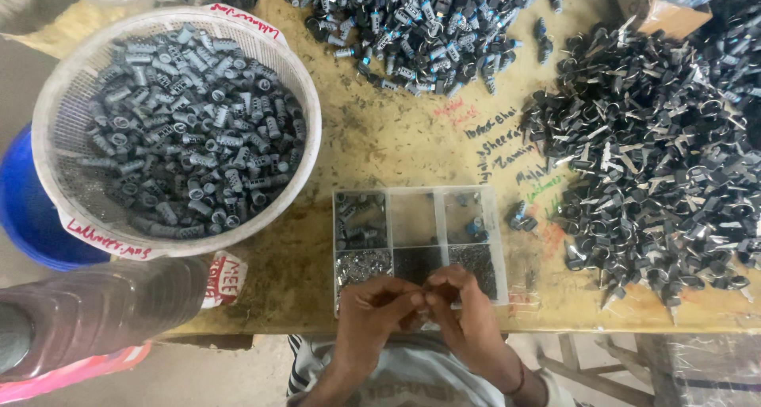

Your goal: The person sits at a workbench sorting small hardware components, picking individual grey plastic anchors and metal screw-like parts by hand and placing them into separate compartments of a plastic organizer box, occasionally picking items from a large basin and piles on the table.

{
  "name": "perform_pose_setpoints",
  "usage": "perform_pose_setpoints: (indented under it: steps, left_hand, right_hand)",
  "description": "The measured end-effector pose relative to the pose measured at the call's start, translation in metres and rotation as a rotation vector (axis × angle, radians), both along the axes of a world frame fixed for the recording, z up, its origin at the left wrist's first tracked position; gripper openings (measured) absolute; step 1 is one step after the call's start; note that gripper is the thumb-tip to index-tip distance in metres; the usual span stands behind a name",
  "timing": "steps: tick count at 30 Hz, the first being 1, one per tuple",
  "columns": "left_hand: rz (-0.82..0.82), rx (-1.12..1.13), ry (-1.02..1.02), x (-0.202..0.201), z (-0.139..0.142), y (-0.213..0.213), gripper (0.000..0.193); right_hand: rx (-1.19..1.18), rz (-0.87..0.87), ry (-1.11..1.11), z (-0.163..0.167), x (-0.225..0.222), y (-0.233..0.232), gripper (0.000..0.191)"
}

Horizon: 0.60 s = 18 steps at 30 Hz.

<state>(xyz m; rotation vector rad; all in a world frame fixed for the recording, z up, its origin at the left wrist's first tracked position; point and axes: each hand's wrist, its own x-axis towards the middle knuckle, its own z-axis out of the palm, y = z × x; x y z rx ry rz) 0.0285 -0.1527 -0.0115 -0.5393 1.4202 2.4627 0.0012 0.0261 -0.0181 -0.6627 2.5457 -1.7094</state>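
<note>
Bare fingertips of the left hand (371,310) and the right hand (466,313) meet at the near edge of the surface (380,133), pinched together on something too small to make out; whether it is one piece or two cannot be told. Both hands sit just over the near rim of a clear compartment box (418,240), whose near cells hold fine metal bits and whose far cells hold a few grey and blue pieces.

A slip looks likely to me: the pinched piece is tiny and held right at the edge, so it could drop off the surface or fall into the wrong cell.

Left of the box, a white mesh basket (178,126) full of grey plastic cylinders (190,129) overhangs the left edge, above a blue tub (24,209). A dark bottle (95,308) lies at the near left corner. At the far edge sits a heap of dark blue-tipped parts (428,22), and the right side carries a spread of black clips (658,161). Nothing lies between the hands and the box.
</note>
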Motion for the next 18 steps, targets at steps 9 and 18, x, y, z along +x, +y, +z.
perform_pose_setpoints:
  steps: [9,18]
  left_hand:
    - [0.064,-0.084,-0.053,-0.0005,0.0105,0.007,0.012]
    - [-0.107,-0.147,0.269,-0.0025,0.0035,-0.0023,0.009]
  right_hand:
    - [0.147,-0.001,0.113,0.003,0.0014,-0.0001,0.022]
    - [-0.272,0.034,-0.506,0.0031,0.0044,0.0021,0.016]
